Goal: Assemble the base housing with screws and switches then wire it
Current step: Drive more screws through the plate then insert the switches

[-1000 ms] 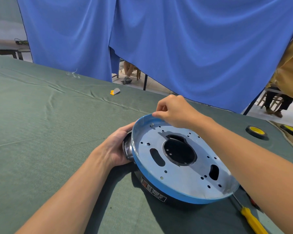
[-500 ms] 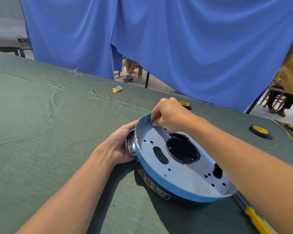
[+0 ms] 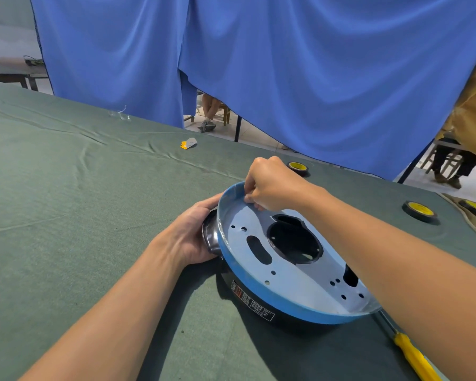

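My left hand curls round the dark bulge on the left edge of the base housing, which sits tilted on the green cloth before me. My right hand is bunched, fingertips down just inside the far blue rim; whether they pinch anything I cannot tell. The cloth stretches wide to my left. A yellow screwdriver lies just beside the near-right rim, with a tape roll well beyond.

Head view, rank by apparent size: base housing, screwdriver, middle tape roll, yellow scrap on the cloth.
1. base housing
2. screwdriver, long but thin, cut off by the frame
3. middle tape roll, close to the screwdriver
4. yellow scrap, farther off, so its true size is unsure
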`<state>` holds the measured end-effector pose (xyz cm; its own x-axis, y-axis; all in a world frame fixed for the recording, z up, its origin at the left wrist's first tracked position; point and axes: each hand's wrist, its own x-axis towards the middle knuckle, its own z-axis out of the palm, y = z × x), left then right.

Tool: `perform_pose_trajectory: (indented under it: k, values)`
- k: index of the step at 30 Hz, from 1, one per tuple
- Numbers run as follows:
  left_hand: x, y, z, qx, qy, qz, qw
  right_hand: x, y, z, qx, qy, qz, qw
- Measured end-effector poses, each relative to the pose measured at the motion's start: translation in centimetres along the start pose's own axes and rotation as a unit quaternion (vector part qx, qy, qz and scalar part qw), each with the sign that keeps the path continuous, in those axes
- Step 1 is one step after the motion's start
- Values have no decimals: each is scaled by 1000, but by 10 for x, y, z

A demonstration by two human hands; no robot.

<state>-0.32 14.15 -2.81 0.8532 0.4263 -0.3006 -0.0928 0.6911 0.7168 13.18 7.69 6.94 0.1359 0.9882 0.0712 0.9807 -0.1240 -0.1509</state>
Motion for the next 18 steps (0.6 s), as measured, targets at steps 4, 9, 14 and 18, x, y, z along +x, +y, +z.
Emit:
perform_pose_trajectory:
  k: [4,9,14,18]
  values:
    - [-1,0,0,-2,0,3,1000,4,-4,2,-26,2,28,999]
    - [-1,1,0,2,7,4,1000,-3,1,3,-11,-10,32,999]
    - [-2,1,2,8,4,1,1000,-7,8,4,33,19,-2,999]
    - [-2,1,2,14,6,5,1000,-5,9,7,55,36,-8,998]
